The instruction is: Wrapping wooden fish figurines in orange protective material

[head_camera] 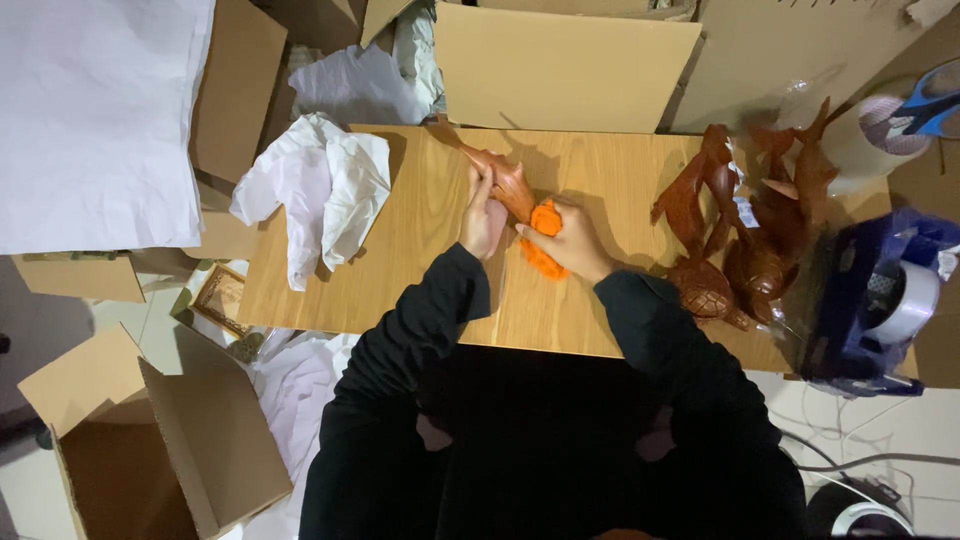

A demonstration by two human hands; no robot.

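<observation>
Closest to the camera are two black sleeves reaching forward over a bench (420, 290) of pale, grained wood. The left hand (483, 222) is closed around the lower end of a wooden carving (503, 180), a slim, glossy reddish-brown fish shape that slants up and away from that grip. The right hand (572, 243) is clamped on an orange cloth (545, 238), soft and bunched, and presses it against the carving just beside the left hand; a fold of cloth hangs out below the fingers.

Left of the left grip, well apart, lies a heap of crumpled white paper (315, 195) on the bench edge. Right of the right grip stands a cluster of more carvings (745, 220), dark polished wood with curved fins and rounded, patterned shells. Beyond those, at the bench's right end, sits a blue tape dispenser (865, 300) with a roll of pale tape.

Past the carving's tip an open cardboard box (560, 65) stands with its flap raised, and more white paper shows behind it. On the floor near the left sleeve is another open box (150, 440), plain brown and matte. A large white sheet (95, 120) fills the far left corner.
</observation>
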